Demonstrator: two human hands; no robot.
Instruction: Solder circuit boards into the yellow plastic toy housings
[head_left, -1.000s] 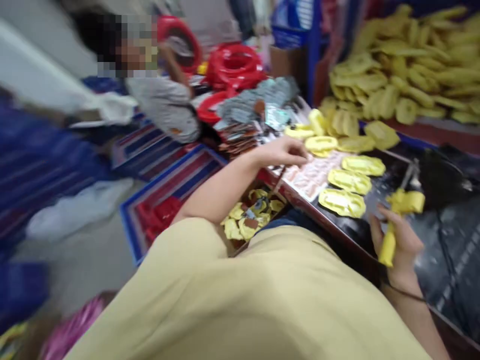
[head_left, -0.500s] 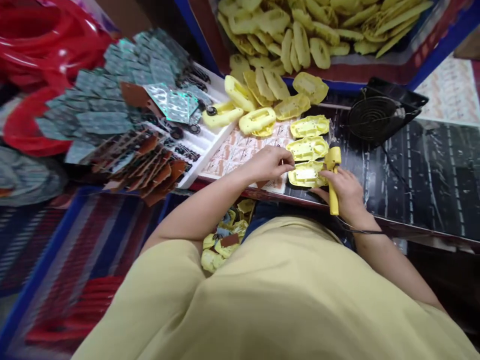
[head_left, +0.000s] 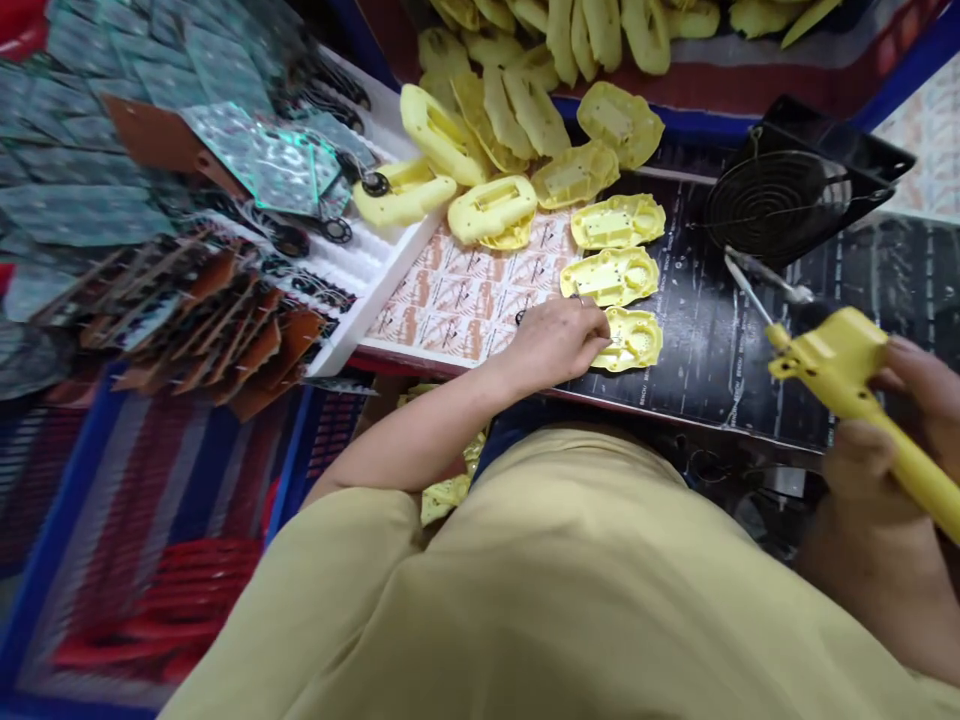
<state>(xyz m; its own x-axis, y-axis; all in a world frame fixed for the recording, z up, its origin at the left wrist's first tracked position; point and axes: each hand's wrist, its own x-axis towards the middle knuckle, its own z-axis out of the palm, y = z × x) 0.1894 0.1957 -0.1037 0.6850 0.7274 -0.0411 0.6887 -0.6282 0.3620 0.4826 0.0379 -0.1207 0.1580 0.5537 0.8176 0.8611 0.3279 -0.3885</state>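
Observation:
My left hand [head_left: 559,342] rests on the table edge with its fingers pinched together against the nearest yellow plastic shell [head_left: 636,338]; what they pinch is too small to name. Two more yellow shells [head_left: 611,276] lie in a row behind it on the black mat [head_left: 705,340]. My right hand [head_left: 889,440] is raised at the right, close to the camera, wrapped round the handle of a yellow soldering iron [head_left: 862,385]. Its metal tip points up and left, well away from the shells.
A black fan [head_left: 780,195] stands behind the mat. Several yellow shells fill a red tray [head_left: 600,40] at the back. Green and brown circuit boards [head_left: 187,190] are stacked at the left beside a white tray [head_left: 375,290]. Blue crates [head_left: 150,520] sit below.
The view swung from the room down onto the table. My right hand has pulled the soldering iron away from the nearest shell to the right. My left hand stays at that shell.

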